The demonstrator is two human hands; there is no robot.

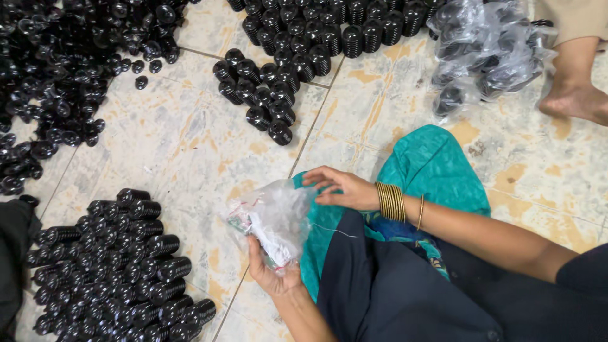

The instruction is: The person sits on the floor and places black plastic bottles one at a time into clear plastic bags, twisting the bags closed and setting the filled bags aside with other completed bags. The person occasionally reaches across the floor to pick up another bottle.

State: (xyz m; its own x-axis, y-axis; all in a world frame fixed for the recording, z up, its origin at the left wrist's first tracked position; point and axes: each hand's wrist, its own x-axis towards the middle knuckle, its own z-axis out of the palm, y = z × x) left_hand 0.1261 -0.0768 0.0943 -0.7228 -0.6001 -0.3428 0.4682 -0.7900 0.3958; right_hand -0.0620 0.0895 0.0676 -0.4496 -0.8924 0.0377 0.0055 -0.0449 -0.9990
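A clear plastic bag (273,221) with white papers inside sits just above the person's lap, over the tiled floor (190,145). The left hand (269,269) cups it from below, fingers curled shut on its bottom, while the right hand (339,188) rests fingers spread at its mouth. This looks like opening the bag; next, parting the thin film needs a careful pinch, with stacks of black ribbed caps (120,266) lying nearby.
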